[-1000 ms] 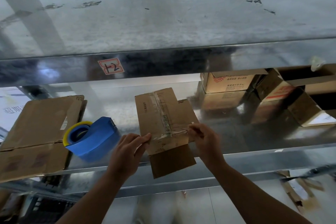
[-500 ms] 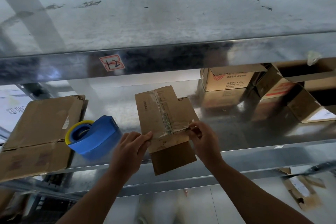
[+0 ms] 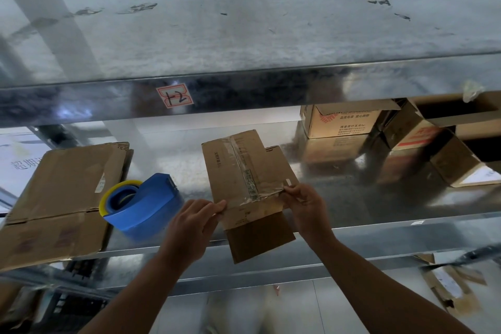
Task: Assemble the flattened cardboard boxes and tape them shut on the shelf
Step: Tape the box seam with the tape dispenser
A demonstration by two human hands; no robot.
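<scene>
Left hand [image 3: 195, 222] pinches the lower left edge of the flattened box [image 3: 244, 171]. Right hand [image 3: 303, 203] pinches its right edge, where a strip of old clear tape [image 3: 248, 179] ends; tape end or card, cannot tell. Hands apart, box between them, lying flat on the metal shelf [image 3: 379, 209], near flap hanging over the front lip.

Progress, as I judge it: early for this box. Not opened out, no fresh tape.
- Far left: stack of flat cardboard [image 3: 67, 184], not yet assembled.
- Beside the left hand: blue tape dispenser [image 3: 143, 200], yellow roll, untouched.
- Back right: several standing boxes [image 3: 341, 122], some with flaps open. Whether any are sealed, cannot tell.

Surface: shiny steel, reflects the boxes. Upper shelf [image 3: 244, 30] overhead is scuffed; handwritten label [image 3: 175, 96] on its front edge. Blurred cardboard scraps [image 3: 450, 287] on the floor, lower right.
</scene>
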